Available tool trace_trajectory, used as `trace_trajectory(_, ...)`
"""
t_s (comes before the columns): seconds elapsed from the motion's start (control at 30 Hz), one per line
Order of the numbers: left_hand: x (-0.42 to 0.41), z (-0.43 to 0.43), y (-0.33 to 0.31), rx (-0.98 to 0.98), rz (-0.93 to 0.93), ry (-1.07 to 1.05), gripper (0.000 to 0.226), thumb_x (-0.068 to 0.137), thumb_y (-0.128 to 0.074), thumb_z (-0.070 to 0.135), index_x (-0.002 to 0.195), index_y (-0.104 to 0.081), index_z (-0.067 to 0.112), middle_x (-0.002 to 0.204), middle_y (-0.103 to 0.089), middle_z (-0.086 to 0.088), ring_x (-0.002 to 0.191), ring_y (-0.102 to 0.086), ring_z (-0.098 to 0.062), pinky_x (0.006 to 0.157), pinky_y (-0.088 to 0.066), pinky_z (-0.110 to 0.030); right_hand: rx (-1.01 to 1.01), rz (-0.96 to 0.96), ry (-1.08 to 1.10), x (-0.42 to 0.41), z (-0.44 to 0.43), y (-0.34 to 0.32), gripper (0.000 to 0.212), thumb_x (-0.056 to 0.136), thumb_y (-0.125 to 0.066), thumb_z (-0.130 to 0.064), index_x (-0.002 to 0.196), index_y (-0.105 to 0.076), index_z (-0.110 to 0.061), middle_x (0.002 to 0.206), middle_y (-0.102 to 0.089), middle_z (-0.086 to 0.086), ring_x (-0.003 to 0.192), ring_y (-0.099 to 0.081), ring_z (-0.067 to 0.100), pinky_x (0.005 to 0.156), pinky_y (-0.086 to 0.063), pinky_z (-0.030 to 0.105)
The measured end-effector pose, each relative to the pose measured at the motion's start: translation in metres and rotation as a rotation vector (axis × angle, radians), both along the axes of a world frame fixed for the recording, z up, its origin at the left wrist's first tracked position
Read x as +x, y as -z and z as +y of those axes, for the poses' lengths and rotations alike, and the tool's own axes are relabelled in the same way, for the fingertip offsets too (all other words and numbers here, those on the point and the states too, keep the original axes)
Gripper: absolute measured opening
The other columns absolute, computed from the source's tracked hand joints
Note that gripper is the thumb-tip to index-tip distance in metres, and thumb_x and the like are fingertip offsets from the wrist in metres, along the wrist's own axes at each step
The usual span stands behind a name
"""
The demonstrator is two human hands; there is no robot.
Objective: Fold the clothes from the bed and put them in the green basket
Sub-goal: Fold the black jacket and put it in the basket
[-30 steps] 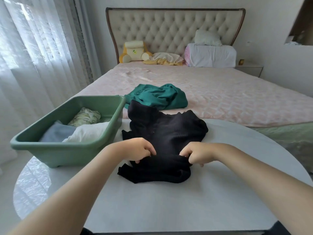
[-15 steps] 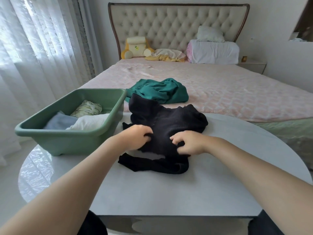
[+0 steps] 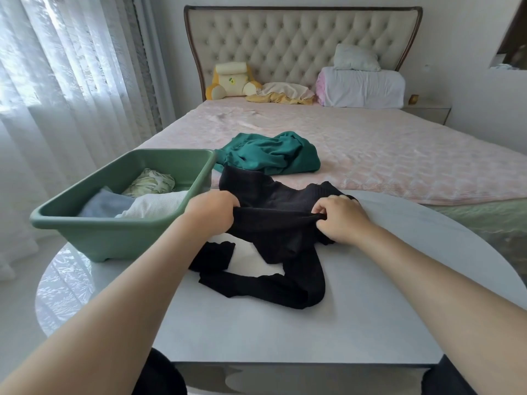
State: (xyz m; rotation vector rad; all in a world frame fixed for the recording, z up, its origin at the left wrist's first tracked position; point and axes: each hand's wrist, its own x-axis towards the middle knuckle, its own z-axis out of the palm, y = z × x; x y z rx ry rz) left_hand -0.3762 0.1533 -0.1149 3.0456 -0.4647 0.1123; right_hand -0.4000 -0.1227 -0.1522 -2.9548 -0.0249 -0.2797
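Grip: our left hand (image 3: 212, 213) and right hand (image 3: 339, 220) both pinch the black top (image 3: 273, 238), lifting a fold
Top: dark ribbed knit, crumpled, on white table (image 3: 285, 332)
Basket: green basket (image 3: 114, 238) at left holds folded clothes (image 3: 154, 205)
Bed: teal garment (image 3: 271, 153) lies unfolded

The left forearm (image 3: 128, 295) and right forearm (image 3: 427, 283) are seen bare along their whole visible length, as are the left hand (image 3: 211, 215) and right hand (image 3: 339, 220), while black clothing (image 3: 159, 374) is worn lower down, glimpsed at the bottom edge on both sides.
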Motion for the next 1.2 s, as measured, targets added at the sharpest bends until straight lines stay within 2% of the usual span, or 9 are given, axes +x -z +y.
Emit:
trace_trajectory(0.13, 0.002, -0.009, 0.018, -0.136, 0.108, 0.088, 0.049, 0.081, -0.045, 0.002, 0.124, -0.056, 0.024, 0.123, -0.06, 0.002, 0.11, -0.057, -0.019, 0.093, -0.05, -0.036, 0.246, 0.014, 0.073, 0.003, 0.01, 0.001, 0.034, 0.098, -0.043, -0.025, 0.125, -0.065, -0.025, 0.129, -0.065, 0.002, 0.119, -0.057, 0.029, 0.097, -0.046, 0.039)
trace_trajectory(0.3, -0.02, -0.034, 0.024, -0.516, 0.391, 0.401, 0.069, 0.088, -0.067, 0.024, 0.145, -0.033, 0.046, 0.122, -0.057, 0.011, 0.106, -0.059, -0.006, 0.095, -0.047, -0.022, 0.548, 0.117, -0.205, -0.006, 0.028, -0.011, 0.021, 0.099, -0.055, -0.023, 0.096, -0.073, -0.013, 0.086, -0.07, -0.002, 0.084, -0.062, 0.016, 0.078, -0.048, 0.032)
trace_trajectory(0.5, -0.006, -0.015, -0.001, -0.404, 0.128, 0.192, 0.041, 0.071, -0.038, -0.006, 0.06, -0.065, 0.022, 0.083, -0.065, -0.001, 0.065, -0.058, -0.022, 0.055, -0.045, -0.025, 0.456, 0.369, -0.304, -0.016, 0.006, -0.005, 0.028, 0.078, -0.083, -0.029, 0.104, -0.073, -0.033, 0.1, -0.07, -0.008, 0.091, -0.067, 0.004, 0.088, -0.052, 0.022)
trace_trajectory(0.63, -0.016, -0.019, 0.009, -0.666, 0.283, 0.256, 0.026, 0.086, -0.066, 0.026, 0.109, -0.063, 0.038, 0.107, -0.066, 0.013, 0.098, -0.063, -0.006, 0.086, -0.052, -0.025, 0.482, 0.211, -0.286, -0.013, 0.005, -0.006, 0.018, 0.091, -0.072, -0.026, 0.083, -0.072, -0.009, 0.069, -0.062, -0.002, 0.063, -0.054, 0.007, 0.071, -0.046, 0.028)
trace_trajectory(0.73, -0.023, -0.041, 0.025, -0.611, 0.267, 0.375, 0.061, 0.085, -0.073, 0.034, 0.138, -0.044, 0.04, 0.127, -0.057, 0.015, 0.12, -0.052, -0.001, 0.103, -0.043, -0.025, 0.757, 0.167, -0.351, -0.019, 0.027, -0.019, 0.012, 0.093, -0.071, -0.022, 0.083, -0.075, -0.017, 0.075, -0.073, -0.003, 0.068, -0.06, 0.003, 0.069, -0.047, 0.02)
trace_trajectory(0.83, -0.016, -0.046, 0.02, -0.642, 0.194, 0.37, 0.049, 0.088, -0.051, 0.003, 0.114, -0.06, 0.044, 0.111, -0.067, 0.014, 0.101, -0.064, -0.008, 0.09, -0.054, -0.031, 0.935, 0.153, -0.337, -0.019, 0.03, -0.023, 0.008, 0.089, -0.069, -0.023, 0.09, -0.075, -0.018, 0.09, -0.075, 0.001, 0.083, -0.067, 0.015, 0.08, -0.051, 0.027)
trace_trajectory(0.97, -0.016, -0.032, -0.002, -0.42, 0.347, 0.268, 0.052, 0.08, -0.039, -0.001, 0.082, -0.074, 0.038, 0.079, -0.071, 0.013, 0.06, -0.059, -0.009, 0.055, -0.047, -0.02, 0.391, 0.033, -0.064, -0.012, 0.004, -0.009, 0.025, 0.085, -0.059, -0.022, 0.108, -0.067, -0.027, 0.116, -0.062, -0.004, 0.11, -0.058, 0.019, 0.089, -0.045, 0.028)
trace_trajectory(1.07, -0.021, -0.016, -0.008, -0.187, 0.601, 0.194, 0.032, 0.072, -0.055, 0.018, 0.084, -0.078, 0.035, 0.092, -0.073, 0.013, 0.092, -0.066, -0.014, 0.089, -0.054, -0.03, 0.22, 0.31, 0.037, -0.013, -0.008, -0.001, 0.067, 0.082, -0.066, -0.031, 0.145, -0.044, -0.024, 0.142, -0.048, 0.001, 0.132, -0.045, 0.024, 0.103, -0.04, 0.033)
trace_trajectory(1.2, -0.022, -0.014, -0.002, 0.109, 0.794, 0.0, 0.038, 0.078, -0.056, 0.05, 0.09, -0.081, 0.023, 0.104, -0.073, 0.001, 0.098, -0.064, -0.021, 0.098, -0.049, -0.037, 0.322, 0.385, -0.003, -0.011, -0.001, -0.004, 0.026, 0.079, -0.073, -0.03, 0.098, -0.068, -0.014, 0.094, -0.068, 0.001, 0.097, -0.066, 0.029, 0.076, -0.049, 0.034)
